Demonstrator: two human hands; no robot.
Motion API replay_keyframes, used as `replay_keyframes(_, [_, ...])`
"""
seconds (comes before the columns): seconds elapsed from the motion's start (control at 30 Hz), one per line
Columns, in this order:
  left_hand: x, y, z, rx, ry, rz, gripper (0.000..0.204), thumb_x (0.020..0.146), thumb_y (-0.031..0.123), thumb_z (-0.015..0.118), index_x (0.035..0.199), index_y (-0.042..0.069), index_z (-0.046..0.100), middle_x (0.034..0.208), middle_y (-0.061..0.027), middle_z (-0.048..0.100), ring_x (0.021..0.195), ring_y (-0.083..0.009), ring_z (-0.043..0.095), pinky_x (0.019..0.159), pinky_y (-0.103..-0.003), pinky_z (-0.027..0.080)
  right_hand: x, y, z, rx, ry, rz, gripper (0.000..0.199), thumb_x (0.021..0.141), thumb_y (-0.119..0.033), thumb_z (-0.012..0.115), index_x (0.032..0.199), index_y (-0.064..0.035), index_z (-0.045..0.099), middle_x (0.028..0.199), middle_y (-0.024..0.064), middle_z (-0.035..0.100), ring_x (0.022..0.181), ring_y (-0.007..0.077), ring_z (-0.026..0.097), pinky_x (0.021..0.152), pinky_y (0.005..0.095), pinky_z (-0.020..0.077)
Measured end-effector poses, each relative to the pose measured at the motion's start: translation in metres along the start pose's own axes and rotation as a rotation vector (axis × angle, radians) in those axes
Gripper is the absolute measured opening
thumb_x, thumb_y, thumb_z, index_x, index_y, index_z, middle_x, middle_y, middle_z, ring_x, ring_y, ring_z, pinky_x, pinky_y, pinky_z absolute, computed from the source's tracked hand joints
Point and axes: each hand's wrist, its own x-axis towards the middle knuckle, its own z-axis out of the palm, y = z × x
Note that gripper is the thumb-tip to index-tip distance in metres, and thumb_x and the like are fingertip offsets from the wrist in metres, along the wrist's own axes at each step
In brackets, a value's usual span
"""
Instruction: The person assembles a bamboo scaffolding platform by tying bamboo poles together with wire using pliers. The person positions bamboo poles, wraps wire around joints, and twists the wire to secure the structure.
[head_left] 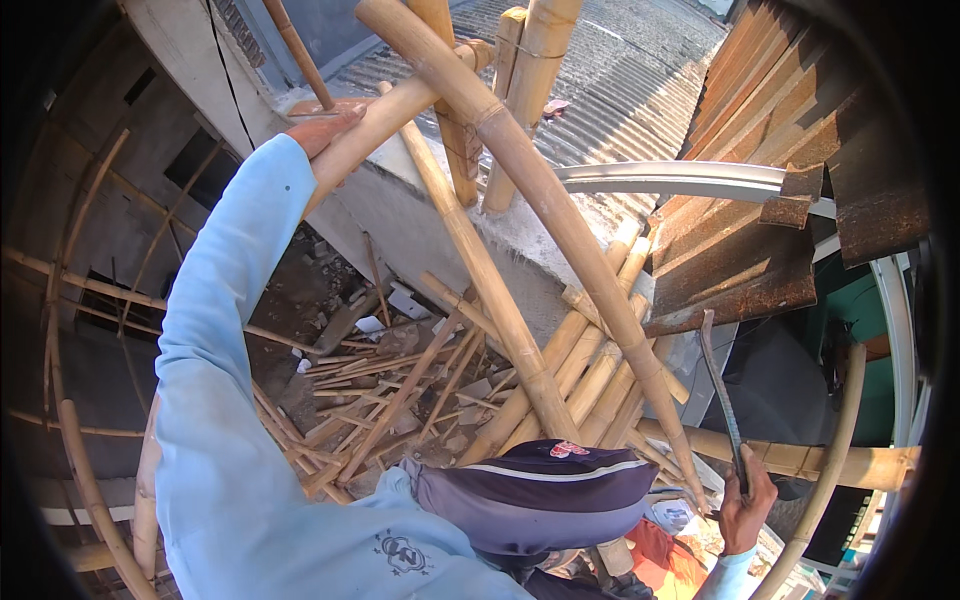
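Note:
At the upper left, my left hand (328, 130) is closed round a thick bamboo pole (395, 108), my arm in a light blue sleeve stretched far forward. A second long bamboo pole (545, 200) crosses over that one near its far end and slants down toward my right side. My right hand (748, 505), low on the right, grips the lower end of a long narrow metal bar (721, 385). The bar points upward, slightly curved, and its tip is near the rusty sheet's lower edge. Its exact kind is unclear.
Bamboo beams (590, 385) lie crossed below me. Far beneath, bamboo offcuts and rubble (390, 390) cover the ground. Upright bamboo posts (530, 95) stand by a concrete wall and a corrugated roof (640, 80). Rusty metal sheets (740, 250) hang at the right; a dark bag (530, 495) is at my body.

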Motion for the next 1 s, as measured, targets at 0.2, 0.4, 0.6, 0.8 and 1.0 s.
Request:
replay_keyframes(0.2, [0.013,-0.002,0.002,0.016,0.017,-0.023,0.064,0.100,0.061,0.053,0.124,0.003,0.064,0.091,-0.0117,0.070,0.074,-0.0191,0.070,0.058,-0.037,0.060,0.177,-0.153,0.000,0.362,-0.198,-0.179,0.036,0.085,-0.003,0.072,0.120,0.0079,0.067,0.094,0.0184,0.071,0.081,0.0209,0.067,0.077,0.0339,0.0530])
replay_keyframes(0.4, [0.017,0.000,0.000,0.057,-0.011,-0.045,0.057,0.103,0.054,0.050,0.119,0.001,0.064,0.088,-0.0137,0.071,0.069,-0.0217,0.069,0.061,-0.037,0.059,0.323,-0.276,0.059,0.227,-0.367,-0.350,0.039,0.088,-0.005,0.068,0.125,0.0073,0.068,0.100,0.0234,0.074,0.087,0.0236,0.071,0.077,0.0327,0.0563])
replay_keyframes(0.6, [0.012,-0.009,-0.015,0.091,-0.031,-0.028,0.061,0.102,0.059,0.049,0.113,0.001,0.067,0.086,-0.0139,0.071,0.065,-0.0214,0.068,0.059,-0.035,0.056,0.440,-0.324,0.113,-0.451,-0.393,-0.889,0.027,0.087,-0.030,0.066,0.100,-0.0096,0.080,0.095,0.0132,0.076,0.093,0.0309,0.072,0.084,0.0420,0.0568])
replay_keyframes(0.8, [0.023,-0.010,-0.009,0.178,0.021,-0.028,0.070,0.099,0.067,0.046,0.109,0.003,0.072,0.085,-0.0120,0.072,0.065,-0.0175,0.068,0.061,-0.033,0.054,0.416,-0.362,0.106,-0.840,-0.256,-0.879,0.019,0.085,-0.020,0.068,0.092,-0.0067,0.079,0.087,0.0160,0.075,0.086,0.0329,0.074,0.076,0.0414,0.0580])
replay_keyframes(1.0, [0.019,-0.008,-0.010,0.130,-0.001,-0.003,0.065,0.100,0.063,0.050,0.110,0.003,0.070,0.084,-0.0127,0.071,0.066,-0.0178,0.068,0.061,-0.033,0.054,0.337,-0.344,0.138,0.194,0.178,-0.391,0.030,0.087,-0.016,0.065,0.095,0.0109,0.073,0.093,0.0314,0.071,0.093,0.0408,0.073,0.082,0.0479,0.0561])
